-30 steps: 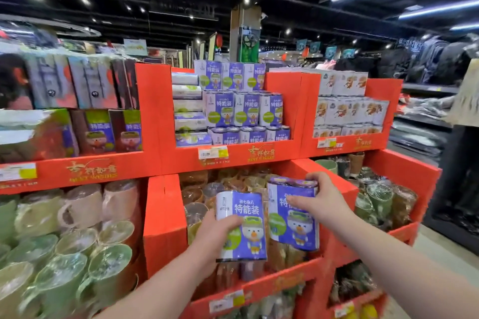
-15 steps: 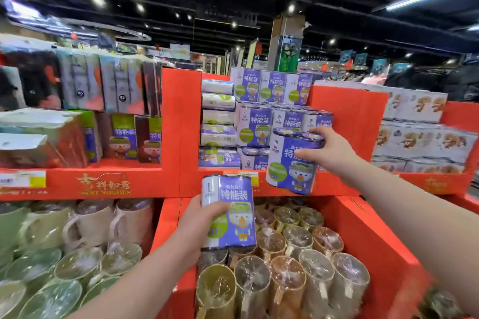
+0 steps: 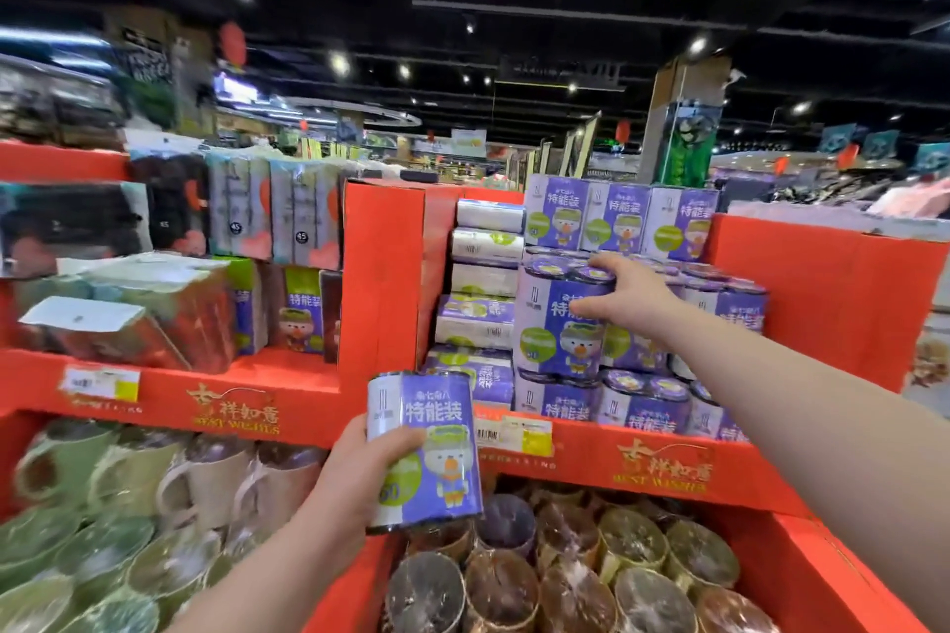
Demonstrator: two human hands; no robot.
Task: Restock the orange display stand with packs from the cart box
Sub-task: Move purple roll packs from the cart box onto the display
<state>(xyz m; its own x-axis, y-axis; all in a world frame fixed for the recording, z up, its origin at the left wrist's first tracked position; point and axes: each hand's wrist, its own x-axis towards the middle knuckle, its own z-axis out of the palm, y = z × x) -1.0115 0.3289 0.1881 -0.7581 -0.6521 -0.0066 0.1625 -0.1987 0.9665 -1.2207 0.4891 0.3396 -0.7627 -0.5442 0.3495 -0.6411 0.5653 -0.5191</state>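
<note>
Right hand (image 3: 629, 296) grips purple pack (image 3: 558, 324) by its upper right.

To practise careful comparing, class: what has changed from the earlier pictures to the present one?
The right hand has lifted its purple pack from in front of the lower bin up to the stacked packs on the upper shelf, still gripping its top. The left hand still holds the second pack upright below that shelf. Stacked packs and cups stayed put.
</note>
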